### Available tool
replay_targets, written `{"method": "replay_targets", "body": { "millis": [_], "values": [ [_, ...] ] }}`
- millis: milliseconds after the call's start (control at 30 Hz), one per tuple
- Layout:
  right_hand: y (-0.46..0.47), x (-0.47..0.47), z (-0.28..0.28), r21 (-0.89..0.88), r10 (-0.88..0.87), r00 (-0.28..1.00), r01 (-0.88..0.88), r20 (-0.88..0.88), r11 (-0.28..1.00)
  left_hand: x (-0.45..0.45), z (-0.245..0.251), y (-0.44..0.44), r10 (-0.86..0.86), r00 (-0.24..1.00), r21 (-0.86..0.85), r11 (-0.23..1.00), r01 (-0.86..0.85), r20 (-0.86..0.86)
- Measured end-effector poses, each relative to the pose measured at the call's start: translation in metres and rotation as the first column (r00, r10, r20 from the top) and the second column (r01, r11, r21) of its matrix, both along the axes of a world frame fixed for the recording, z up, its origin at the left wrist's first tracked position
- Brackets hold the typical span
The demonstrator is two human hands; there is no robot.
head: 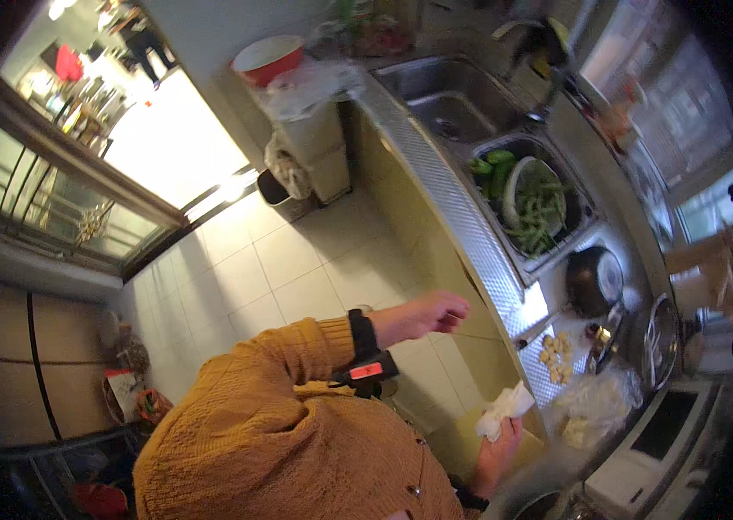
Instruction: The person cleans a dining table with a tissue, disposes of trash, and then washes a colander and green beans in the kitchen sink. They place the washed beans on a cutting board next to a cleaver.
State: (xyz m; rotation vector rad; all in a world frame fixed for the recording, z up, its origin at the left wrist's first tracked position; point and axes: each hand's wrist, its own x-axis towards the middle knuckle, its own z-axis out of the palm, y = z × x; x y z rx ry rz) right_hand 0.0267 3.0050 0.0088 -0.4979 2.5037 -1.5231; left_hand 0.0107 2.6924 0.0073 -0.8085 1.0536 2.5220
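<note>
My left hand (441,313) is over the floor in front of the counter, its fingers curled, with nothing seen in it. Crumpled white cloth or paper (506,411) is in my right hand (501,443), close to the counter's front edge. Beyond that hand, pale yellow pieces of food (556,357) lie on the patterned metal counter (501,286). A knife (535,330) rests beside them. Behind the pieces is a clear plastic bag (600,396) with pale contents. Farther along, a white colander (517,188) of cut green vegetables (539,205) sits in a sink basin.
A dark pot (591,281) and a glass lid (660,341) stand at the back. Another sink basin (451,107) adjoins the filled one. Beyond the counter's end are a red basin (269,58) and a waste bin (285,198). Another person (142,42) is in the bright room beyond the doorway.
</note>
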Motion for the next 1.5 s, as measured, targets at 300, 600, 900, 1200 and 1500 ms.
{"method": "replay_targets", "body": {
  "millis": [300,600,900,1200,1500],
  "values": [
    [-0.277,-0.029,-0.013,-0.365,0.165,0.627,0.203,0.761,0.909,0.139,-0.042,-0.244,0.581,0.811,-0.038,0.814,-0.580,0.072],
    [-0.517,-0.018,-0.066,-0.364,0.346,0.552,-0.081,0.759,0.928,0.180,-0.093,-0.404,0.669,0.699,-0.093,0.736,-0.671,0.253],
    [-0.658,-0.032,-0.114,-0.360,0.394,0.491,-0.166,0.777,0.918,0.129,-0.162,-0.487,0.467,0.873,-0.680,0.687,-0.255,0.144],
    [-0.738,-0.033,-0.182,-0.131,0.281,0.544,-0.298,0.791,0.945,0.094,-0.270,-0.498,0.147,0.977,-0.949,0.298,0.107,0.156],
    [-0.822,0.001,-0.275,-0.034,0.307,0.618,-0.412,0.724,0.911,0.130,-0.251,-0.468,0.006,0.957,-0.946,0.151,0.287,0.291]
  ]
}}
